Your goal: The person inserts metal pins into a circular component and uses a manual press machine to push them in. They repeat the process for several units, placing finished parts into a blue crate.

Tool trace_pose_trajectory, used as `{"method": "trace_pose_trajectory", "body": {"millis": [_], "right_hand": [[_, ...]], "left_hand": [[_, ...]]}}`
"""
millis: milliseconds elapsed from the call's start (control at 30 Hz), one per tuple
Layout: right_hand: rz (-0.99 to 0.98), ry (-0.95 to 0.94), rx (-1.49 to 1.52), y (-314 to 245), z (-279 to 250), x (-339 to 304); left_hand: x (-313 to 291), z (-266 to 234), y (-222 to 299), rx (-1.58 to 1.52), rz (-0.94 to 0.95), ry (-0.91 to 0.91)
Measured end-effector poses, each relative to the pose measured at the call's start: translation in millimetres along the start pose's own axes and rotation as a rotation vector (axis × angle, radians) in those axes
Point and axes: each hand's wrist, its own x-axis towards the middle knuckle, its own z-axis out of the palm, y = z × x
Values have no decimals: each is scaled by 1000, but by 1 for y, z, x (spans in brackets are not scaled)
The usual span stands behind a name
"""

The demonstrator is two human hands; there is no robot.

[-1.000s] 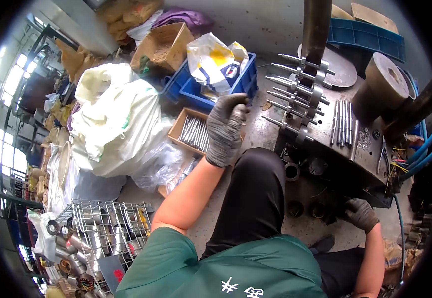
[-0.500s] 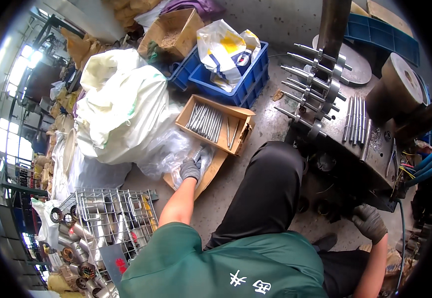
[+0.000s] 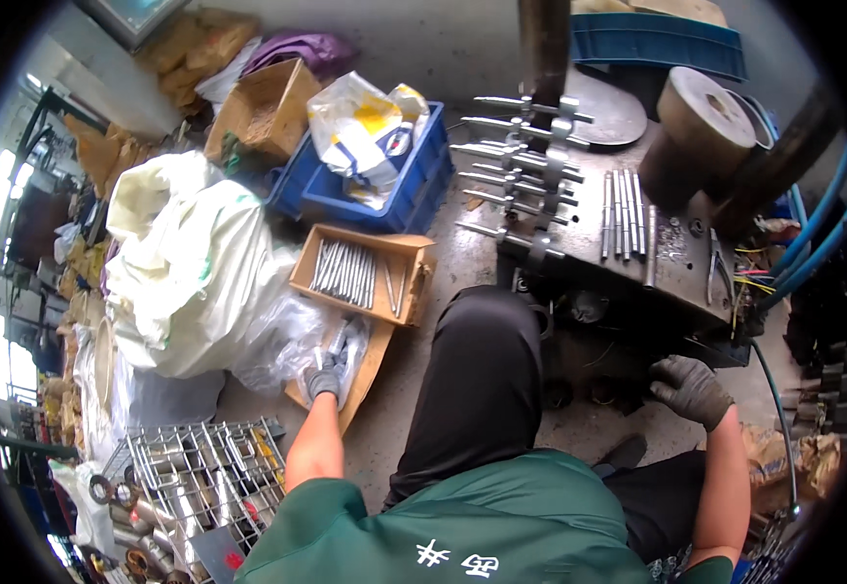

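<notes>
My left hand [image 3: 323,380], in a grey glove, reaches into a clear plastic bag [image 3: 282,336] lying on a piece of cardboard [image 3: 370,362]. Its fingers are curled in by some shiny metal pieces [image 3: 338,341] in the bag; what they grip is hidden. Just beyond is an open cardboard box [image 3: 308,255] with a row of metal shafts [image 3: 343,273] and a couple of loose ones. My gloved right hand [image 3: 693,391] hangs below the front edge of the metal bench [image 3: 671,282], fingers loosely bent and apart, with nothing visible in them.
Shafts stick out of a metal fixture [image 3: 530,175] on the bench, beside a row of shafts [image 3: 624,214], pliers [image 3: 719,273] and a heavy cylinder [image 3: 701,131]. Left are a white sack [image 3: 180,263], blue crates [image 3: 384,209] and a wire basket [image 3: 199,467]. A hose [image 3: 778,419] hangs at right.
The whole view has swung, so the scene sits further left. My left hand has drawn back slightly toward me along the bag. My right hand has risen a little toward the bench.
</notes>
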Motion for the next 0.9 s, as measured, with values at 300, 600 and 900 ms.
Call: {"method": "trace_pose_trajectory", "body": {"millis": [300,600,900], "right_hand": [[-238,219,285,-21,-11,23],[-173,271,1549,-78,-28,38],[76,444,881,-24,3,41]], "left_hand": [[-144,-113,154,-1435,766,-379],[-449,-157,353,-978,1232,-1482],[-526,-100,388,-228,1932,-498]]}}
